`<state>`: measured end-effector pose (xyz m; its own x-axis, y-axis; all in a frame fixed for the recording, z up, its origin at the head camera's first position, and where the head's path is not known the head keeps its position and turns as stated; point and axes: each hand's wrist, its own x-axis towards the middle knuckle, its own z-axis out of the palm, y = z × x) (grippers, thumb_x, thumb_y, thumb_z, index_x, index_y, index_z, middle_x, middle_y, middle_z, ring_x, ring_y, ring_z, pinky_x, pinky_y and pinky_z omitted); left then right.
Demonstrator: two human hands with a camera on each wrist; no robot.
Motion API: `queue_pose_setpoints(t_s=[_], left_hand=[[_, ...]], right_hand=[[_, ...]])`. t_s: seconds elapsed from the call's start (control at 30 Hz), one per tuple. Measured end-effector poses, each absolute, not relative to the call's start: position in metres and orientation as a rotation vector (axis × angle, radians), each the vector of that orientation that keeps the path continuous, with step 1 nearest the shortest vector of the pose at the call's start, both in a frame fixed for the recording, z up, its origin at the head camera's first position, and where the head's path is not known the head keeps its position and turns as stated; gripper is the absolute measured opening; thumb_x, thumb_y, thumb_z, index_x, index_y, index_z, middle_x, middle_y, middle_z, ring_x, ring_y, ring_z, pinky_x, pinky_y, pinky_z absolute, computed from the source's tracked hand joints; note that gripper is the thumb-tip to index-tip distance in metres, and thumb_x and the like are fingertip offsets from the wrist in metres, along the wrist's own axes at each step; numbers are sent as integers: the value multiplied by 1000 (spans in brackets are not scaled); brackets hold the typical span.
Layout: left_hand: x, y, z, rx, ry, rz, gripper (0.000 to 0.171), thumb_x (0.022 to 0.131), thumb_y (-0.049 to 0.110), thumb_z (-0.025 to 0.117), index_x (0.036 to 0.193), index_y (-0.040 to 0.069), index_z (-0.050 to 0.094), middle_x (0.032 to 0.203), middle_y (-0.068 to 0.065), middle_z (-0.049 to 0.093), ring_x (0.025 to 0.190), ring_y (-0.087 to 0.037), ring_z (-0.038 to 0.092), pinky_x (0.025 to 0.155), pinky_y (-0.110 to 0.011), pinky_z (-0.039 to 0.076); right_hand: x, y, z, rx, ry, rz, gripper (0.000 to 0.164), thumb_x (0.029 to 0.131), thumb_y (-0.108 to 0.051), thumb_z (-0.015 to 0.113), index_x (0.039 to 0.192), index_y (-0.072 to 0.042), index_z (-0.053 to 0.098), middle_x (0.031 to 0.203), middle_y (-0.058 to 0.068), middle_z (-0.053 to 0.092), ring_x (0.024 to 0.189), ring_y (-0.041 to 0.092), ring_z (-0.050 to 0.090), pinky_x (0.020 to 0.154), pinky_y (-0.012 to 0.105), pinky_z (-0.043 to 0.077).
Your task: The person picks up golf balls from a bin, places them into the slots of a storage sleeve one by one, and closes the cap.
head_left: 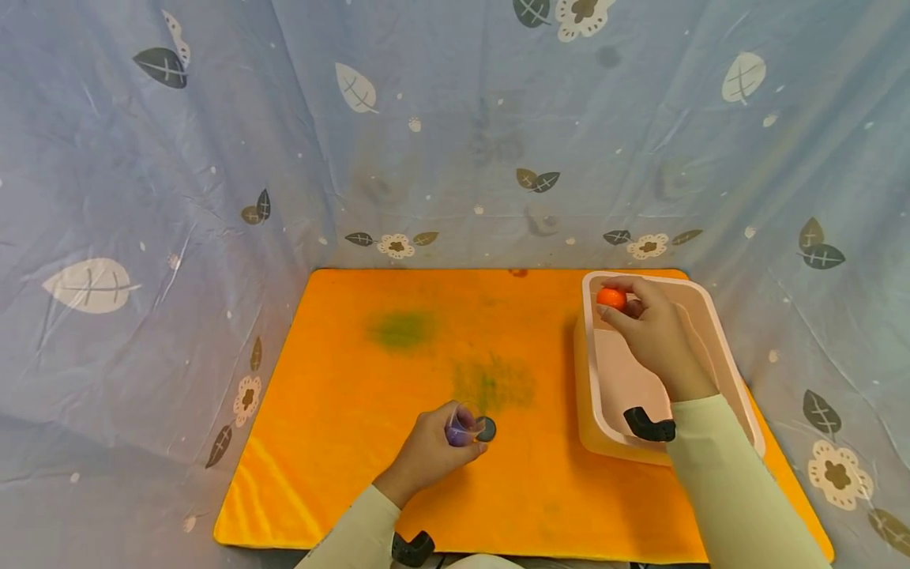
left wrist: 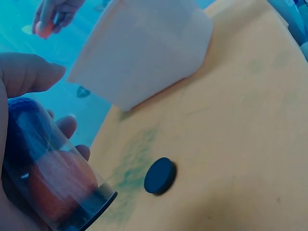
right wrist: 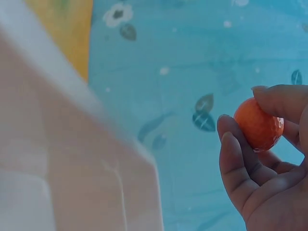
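My left hand (head_left: 430,450) grips a clear plastic cylinder (left wrist: 53,168) above the mat. In the left wrist view a reddish rounded shape shows through its wall, with dark blue at the end near the thumb; the head view shows purple inside. A small round black cap (left wrist: 160,176) lies on the mat just beyond that hand. My right hand (head_left: 657,340) pinches an orange golf ball (right wrist: 258,124) between thumb and fingertips. Dimples show on the ball, which overlaps the far left corner of the pale pink plastic bin (head_left: 593,371) in the head view.
An orange mat (head_left: 341,442) with green smudges covers the work surface, and the bin stands along its right side. Blue-grey curtains (head_left: 441,142) with leaf and flower prints hang behind and on both sides.
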<state>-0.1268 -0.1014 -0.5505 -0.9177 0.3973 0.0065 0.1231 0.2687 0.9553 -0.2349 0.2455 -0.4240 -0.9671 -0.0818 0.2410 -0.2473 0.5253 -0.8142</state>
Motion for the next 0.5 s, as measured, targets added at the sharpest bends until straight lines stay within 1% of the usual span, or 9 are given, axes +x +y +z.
queue_pose_setpoints(t_s=[0.13, 0.17, 0.23, 0.27, 0.33, 0.4, 0.5], left_hand=[[-127, -102, -550, 482, 2318, 1704, 34, 81, 40, 76, 99, 18, 57, 101, 8, 67, 92, -13, 66, 73, -28, 54], [-127, -102, -551, 485, 2321, 1702, 35, 81, 40, 76, 99, 17, 58, 101, 8, 67, 91, -12, 66, 73, -28, 54], [-127, -102, -551, 491, 2326, 1696, 36, 82, 41, 76, 100, 15, 58, 101, 8, 67, 90, -10, 66, 73, -27, 54], [-127, -102, -552, 494, 2328, 1694, 37, 82, 42, 76, 100, 15, 58, 100, 8, 67, 90, -10, 66, 73, -28, 54], [-127, -102, -552, 500, 2337, 1685, 39, 82, 42, 76, 101, 13, 58, 100, 8, 67, 89, -9, 66, 72, -28, 54], [-127, -101, -553, 508, 2351, 1677, 39, 82, 42, 76, 101, 13, 58, 98, 7, 67, 88, -8, 65, 72, -28, 54], [-128, -100, -553, 512, 2358, 1674, 37, 82, 41, 76, 100, 15, 58, 97, 7, 67, 88, -10, 66, 71, -28, 54]], right_hand=[[-219, 228, -417, 324, -2511, 1556, 40, 90, -10, 68, 128, -12, 57, 125, 7, 48, 89, 30, 62, 71, 21, 52], [-215, 224, -415, 345, -2489, 1591, 40, 90, -7, 68, 128, -8, 56, 124, 9, 49, 90, 32, 63, 72, 22, 53], [-207, 216, -413, 362, -2468, 1653, 38, 90, -5, 67, 126, -6, 56, 123, 10, 51, 92, 33, 63, 74, 22, 53], [-204, 213, -414, 374, -2462, 1675, 37, 90, -6, 67, 126, -5, 56, 122, 10, 51, 92, 32, 63, 75, 23, 52], [-200, 209, -417, 381, -2461, 1705, 35, 90, -10, 68, 124, -8, 57, 121, 7, 52, 92, 29, 63, 76, 23, 52], [-198, 206, -423, 389, -2464, 1724, 35, 90, -15, 69, 123, -13, 58, 121, 5, 52, 90, 27, 64, 76, 25, 53], [-195, 203, -433, 419, -2451, 1782, 35, 90, -20, 69, 124, -15, 57, 118, 6, 55, 90, 27, 64, 78, 30, 53]])
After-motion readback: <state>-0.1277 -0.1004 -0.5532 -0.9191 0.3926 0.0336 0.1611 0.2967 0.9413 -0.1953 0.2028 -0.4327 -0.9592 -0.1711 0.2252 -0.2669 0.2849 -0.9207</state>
